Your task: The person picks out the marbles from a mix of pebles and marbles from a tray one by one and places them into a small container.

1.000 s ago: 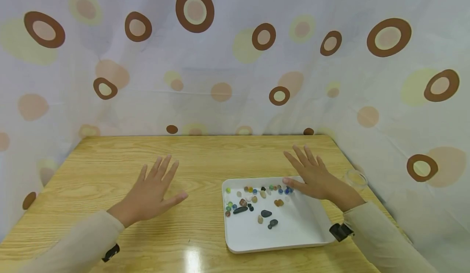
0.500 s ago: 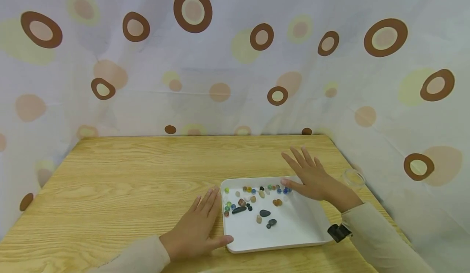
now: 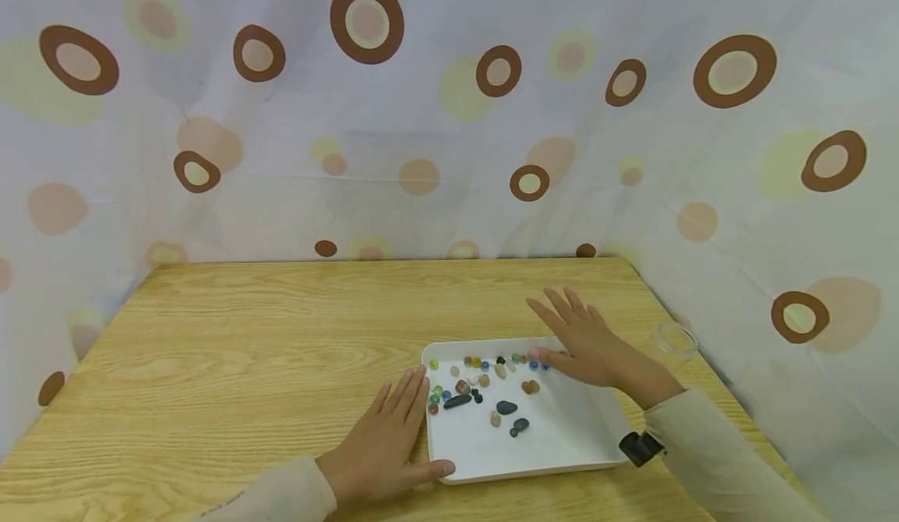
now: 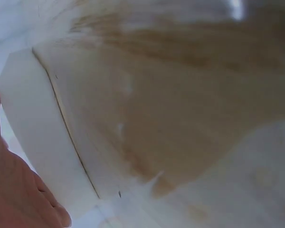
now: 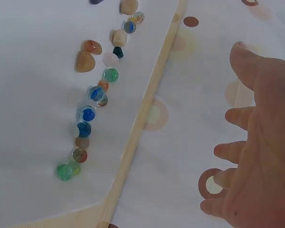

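Note:
A white tray [image 3: 555, 436] lies on the right part of the wooden table, with colourful glass marbles [image 3: 476, 363] and pebbles in it. Dark pebbles [image 3: 506, 407] are near its middle. My left hand [image 3: 379, 448] is at the tray's left wall, fingers straight along the wall and thumb over the front left corner. In the left wrist view, that hand [image 4: 19, 194] is beside the tray's outer wall. Above the far right of the tray my right hand [image 3: 604, 354] is spread, holding nothing. The right wrist view shows its fingers [image 5: 232, 151] apart and the marbles [image 5: 87, 113] in a row.
A clear round glass-like piece [image 3: 676, 339] stands near the table's right edge, beyond the right hand. The wooden table [image 3: 281, 327] stretches left of the tray. A patterned curtain [image 3: 421, 116] hangs behind and along the sides.
My left hand has moved right, from over the bare table to the tray's left wall. My right hand has shifted slightly left above the tray. The tray looks unmoved.

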Motion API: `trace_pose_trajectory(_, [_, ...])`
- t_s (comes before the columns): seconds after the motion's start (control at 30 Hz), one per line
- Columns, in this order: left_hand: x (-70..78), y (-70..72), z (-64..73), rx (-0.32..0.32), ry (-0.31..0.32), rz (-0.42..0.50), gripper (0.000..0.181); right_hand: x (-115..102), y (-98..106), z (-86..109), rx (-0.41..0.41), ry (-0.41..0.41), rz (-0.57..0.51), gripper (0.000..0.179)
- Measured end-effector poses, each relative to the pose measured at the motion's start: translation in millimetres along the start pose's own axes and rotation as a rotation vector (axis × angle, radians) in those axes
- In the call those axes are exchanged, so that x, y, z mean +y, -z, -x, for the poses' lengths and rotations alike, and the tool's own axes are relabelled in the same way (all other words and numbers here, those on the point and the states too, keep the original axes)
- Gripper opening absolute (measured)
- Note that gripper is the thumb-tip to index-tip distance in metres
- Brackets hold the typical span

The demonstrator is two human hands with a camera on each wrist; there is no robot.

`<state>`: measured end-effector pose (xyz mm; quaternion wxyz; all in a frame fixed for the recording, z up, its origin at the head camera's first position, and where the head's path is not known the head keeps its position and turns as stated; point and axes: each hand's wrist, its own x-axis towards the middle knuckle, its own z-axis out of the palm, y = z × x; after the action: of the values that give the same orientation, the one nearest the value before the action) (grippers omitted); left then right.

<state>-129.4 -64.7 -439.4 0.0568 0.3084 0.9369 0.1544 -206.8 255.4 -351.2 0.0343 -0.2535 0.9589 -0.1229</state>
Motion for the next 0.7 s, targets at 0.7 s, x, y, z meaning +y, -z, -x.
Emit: trace_pose_trajectory(0.7, [2.3, 1.4, 0.5, 0.027, -0.035, -0.065, 0.104, -66.9, -75.3, -17.8, -0.107, 0.270, -0.196, 0.049])
